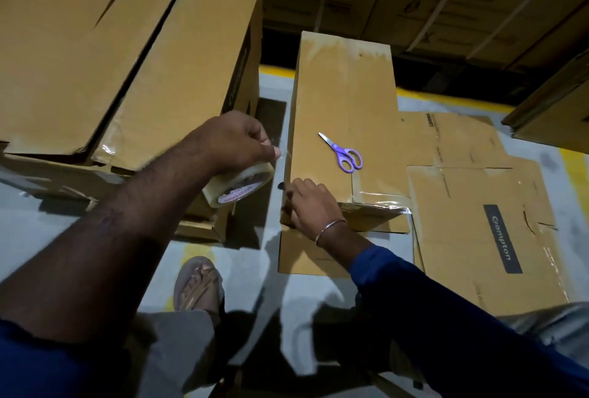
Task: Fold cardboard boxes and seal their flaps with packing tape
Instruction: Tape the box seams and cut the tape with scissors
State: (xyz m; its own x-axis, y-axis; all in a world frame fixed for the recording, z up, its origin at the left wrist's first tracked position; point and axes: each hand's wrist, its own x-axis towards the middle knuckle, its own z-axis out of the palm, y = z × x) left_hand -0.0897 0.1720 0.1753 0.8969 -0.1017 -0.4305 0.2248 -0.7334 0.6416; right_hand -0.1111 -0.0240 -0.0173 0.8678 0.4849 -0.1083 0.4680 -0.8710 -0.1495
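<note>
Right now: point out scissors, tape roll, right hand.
scissors [345, 155], head view, purple handles.
tape roll [242, 185], head view, clear outer band.
right hand [310, 205], head view, back of hand.

We see the left hand [237, 142] raised in front of the body, its bare forearm running up from the lower left; its fingers [266, 139] are curled, thumb and forefinger pinched together at the tips, and the hand grips the tape roll [242, 185] hanging beneath it. The right hand [307, 203] reaches in from the lower right, blue sleeve pushed back from the wrist, a thin bangle [330, 230] round it. Its palm faces down with fingers bent, pressing on the near end of the long box [334, 104]. The two hands are near each other, not touching. One sandalled foot [197, 283] shows below them.
</note>
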